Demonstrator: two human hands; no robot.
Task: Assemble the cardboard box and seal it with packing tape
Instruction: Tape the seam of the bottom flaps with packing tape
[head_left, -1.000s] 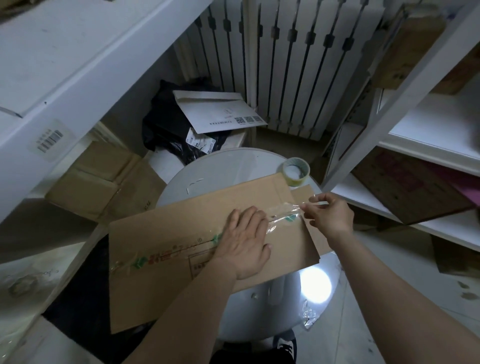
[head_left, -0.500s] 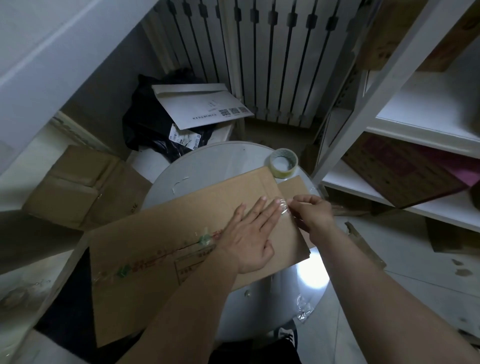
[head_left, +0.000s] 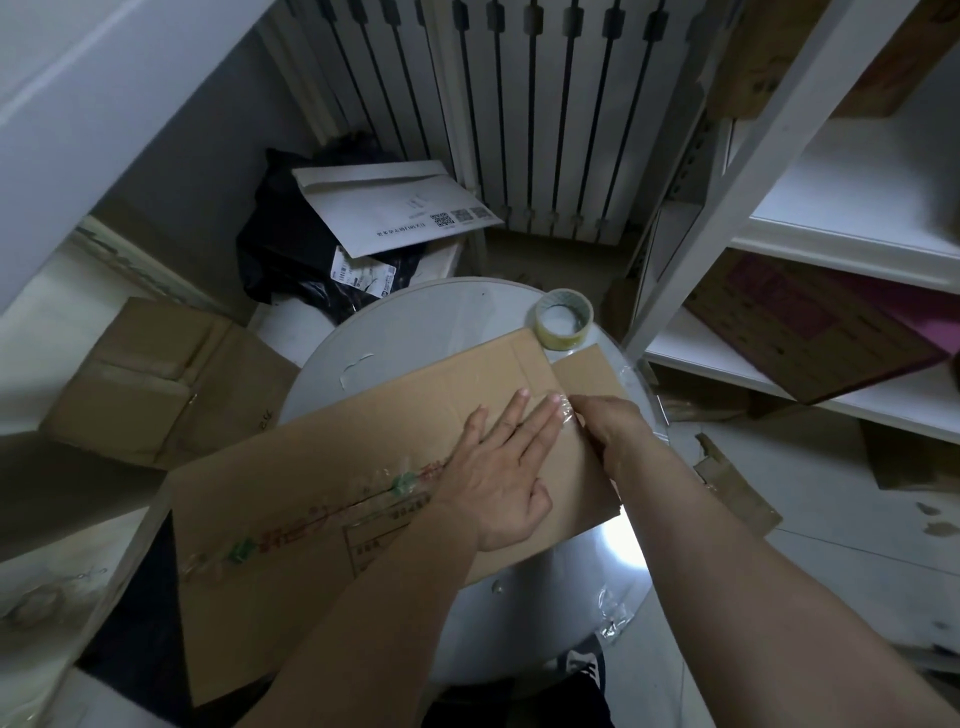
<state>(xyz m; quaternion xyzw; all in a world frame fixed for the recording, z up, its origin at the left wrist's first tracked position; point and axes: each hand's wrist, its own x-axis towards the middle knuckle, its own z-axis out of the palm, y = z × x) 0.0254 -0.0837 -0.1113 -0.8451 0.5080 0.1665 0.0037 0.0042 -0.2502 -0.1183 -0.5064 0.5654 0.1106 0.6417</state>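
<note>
Item, far left: folded brown cartons stacked on the floor beneath a white shelf.

Item, left of centre: black bag with a white envelope lying tilted on top of it, in front of a white radiator.

Item, centre: flattened cardboard box, lying across a round white table and overhanging its near-left edge. Old clear tape with red and green print runs along its middle seam.

Item: left hand, fingers spread and flat, palm pressing down on the right part of the cardboard; it grips nothing.

Item: right hand, just beside the left fingertips at the box's right edge, fingers curled together on a crinkled bit of clear tape at the seam. How firm the pinch is, cannot tell.

Item, behind the hands: roll of packing tape, lying flat on the table, touching the box's far corner.

Item, right: white shelving holding a dark printed carton on the lower shelf; torn cardboard scrap on the floor.
</note>
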